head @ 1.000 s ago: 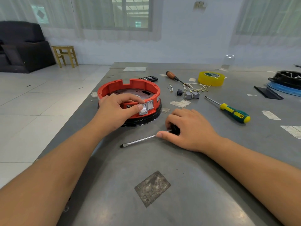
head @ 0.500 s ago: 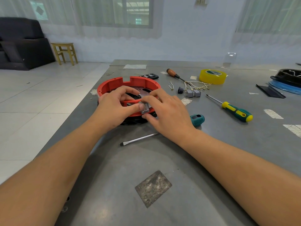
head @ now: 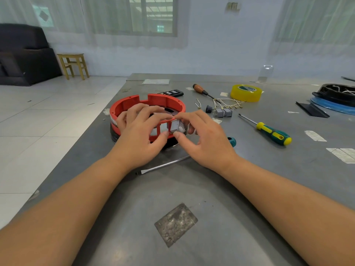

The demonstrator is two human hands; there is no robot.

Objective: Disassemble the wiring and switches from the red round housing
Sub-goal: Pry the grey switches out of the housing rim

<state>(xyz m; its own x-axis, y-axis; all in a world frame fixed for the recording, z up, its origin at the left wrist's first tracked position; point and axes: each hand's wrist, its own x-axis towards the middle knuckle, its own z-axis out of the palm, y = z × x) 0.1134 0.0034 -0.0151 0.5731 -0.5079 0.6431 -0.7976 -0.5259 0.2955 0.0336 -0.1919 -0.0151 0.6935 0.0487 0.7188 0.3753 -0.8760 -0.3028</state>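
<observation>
Housing (head: 123, 107) near table's left edge | left hand (head: 138, 135) grips rim | right hand (head: 203, 137) fingers pinch switch (head: 175, 127)

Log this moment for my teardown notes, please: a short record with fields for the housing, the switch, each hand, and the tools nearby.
housing: red round housing on the grey table, open side up, with an empty rectangular slot in its near wall
switch: grey switch tilted at the near wall
left hand: left hand grips the housing wall
right hand: right hand pinches the switch
tools: flat screwdriver beside the wrists; green-yellow screwdriver to the right
removed parts: two grey switches with wires behind
</observation>
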